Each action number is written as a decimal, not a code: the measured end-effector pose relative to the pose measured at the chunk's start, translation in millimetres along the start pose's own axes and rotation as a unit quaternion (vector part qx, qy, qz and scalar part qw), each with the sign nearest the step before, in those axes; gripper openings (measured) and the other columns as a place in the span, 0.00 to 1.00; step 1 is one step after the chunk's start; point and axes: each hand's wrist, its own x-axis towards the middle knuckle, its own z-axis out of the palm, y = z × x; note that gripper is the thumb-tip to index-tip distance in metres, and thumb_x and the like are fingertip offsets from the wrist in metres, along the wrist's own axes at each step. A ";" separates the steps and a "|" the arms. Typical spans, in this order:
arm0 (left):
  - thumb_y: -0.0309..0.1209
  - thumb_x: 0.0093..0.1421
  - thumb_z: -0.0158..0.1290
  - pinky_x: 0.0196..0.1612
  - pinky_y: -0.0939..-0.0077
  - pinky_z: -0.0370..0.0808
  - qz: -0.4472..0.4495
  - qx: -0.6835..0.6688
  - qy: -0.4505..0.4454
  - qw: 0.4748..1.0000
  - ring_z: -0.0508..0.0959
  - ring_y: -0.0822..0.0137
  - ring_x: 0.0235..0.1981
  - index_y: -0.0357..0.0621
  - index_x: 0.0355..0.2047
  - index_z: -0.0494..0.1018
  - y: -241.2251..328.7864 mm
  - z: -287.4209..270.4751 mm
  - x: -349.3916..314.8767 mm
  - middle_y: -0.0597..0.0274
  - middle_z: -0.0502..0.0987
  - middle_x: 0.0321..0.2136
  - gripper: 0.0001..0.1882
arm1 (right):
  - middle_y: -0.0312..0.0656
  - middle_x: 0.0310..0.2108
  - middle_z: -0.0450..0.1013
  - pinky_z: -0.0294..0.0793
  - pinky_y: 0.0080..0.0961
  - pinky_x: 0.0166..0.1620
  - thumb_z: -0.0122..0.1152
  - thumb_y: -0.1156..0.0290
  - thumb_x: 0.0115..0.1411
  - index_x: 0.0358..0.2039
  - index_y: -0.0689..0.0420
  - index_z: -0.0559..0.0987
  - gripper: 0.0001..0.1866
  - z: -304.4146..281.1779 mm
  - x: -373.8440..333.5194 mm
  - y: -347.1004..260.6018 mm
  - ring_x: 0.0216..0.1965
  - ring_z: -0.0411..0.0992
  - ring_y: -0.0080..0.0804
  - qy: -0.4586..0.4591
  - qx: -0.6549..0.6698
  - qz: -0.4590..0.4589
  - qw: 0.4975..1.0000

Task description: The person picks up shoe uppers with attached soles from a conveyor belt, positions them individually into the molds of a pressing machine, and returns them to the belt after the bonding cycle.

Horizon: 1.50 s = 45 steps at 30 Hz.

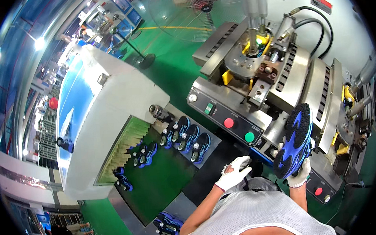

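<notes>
Left: see white machine (119, 95), then blue-black shoes (189, 136) on grey plate (215, 143). Near centre: got left hand (234, 173) released, with fingers loosely spread. Near right: grasping blue-and-black shoe (297, 139) in right hand (300, 175), tilted sole-side to camera, near steel press (290, 71).

One left hand (233, 174) at five o'clock and one right hand (300, 173) at four. One held shoe (297, 133) between three and four; four worktop shoes (202, 147) near the centre; others at eight and nearer seven, too overlapped to count. Two red buttons (228, 122), one green button (249, 137), three to four. One fan (202, 4), twelve. Two black hoses (313, 20), two. Two lamps (39, 42), ten.
</notes>
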 end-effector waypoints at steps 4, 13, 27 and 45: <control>0.34 0.67 0.58 0.62 0.64 0.74 -0.015 -0.002 0.021 1.000 0.79 0.56 0.59 0.37 0.64 0.68 -16.5 -12.6 -7.6 0.48 0.76 0.60 0.28 | 0.49 0.67 0.64 0.72 0.54 0.63 0.67 0.46 0.61 0.73 0.53 0.59 0.47 -12.3 -7.1 10.9 0.65 0.68 0.49 0.034 -0.014 0.010 0.999; 0.26 0.64 0.60 0.58 0.65 0.78 0.051 -0.098 0.122 0.986 0.81 0.56 0.55 0.36 0.60 0.72 -13.7 -38.1 0.3 0.47 0.79 0.54 0.23 | 0.58 0.58 0.74 0.75 0.51 0.62 0.72 0.53 0.58 0.67 0.64 0.66 0.43 50.4 12.8 7.0 0.57 0.75 0.57 0.027 -0.028 0.035 0.999; 0.28 0.66 0.59 0.63 0.61 0.71 0.287 0.231 0.160 0.916 0.77 0.50 0.58 0.36 0.59 0.72 147.4 -164.3 204.3 0.46 0.75 0.58 0.23 | 0.45 0.44 0.81 0.79 0.34 0.48 0.67 0.82 0.53 0.46 0.60 0.81 0.17 46.7 25.5 -15.9 0.45 0.81 0.43 0.221 0.021 0.072 0.972; 0.51 0.56 0.65 0.59 0.50 0.72 0.091 0.365 0.169 0.911 0.76 0.39 0.58 0.38 0.60 0.65 186.7 -154.6 488.5 0.36 0.77 0.54 0.40 | 0.42 0.57 0.75 0.74 0.34 0.60 0.67 0.77 0.53 0.68 0.65 0.64 0.41 21.5 10.0 -41.4 0.55 0.74 0.32 0.310 -0.091 0.032 0.946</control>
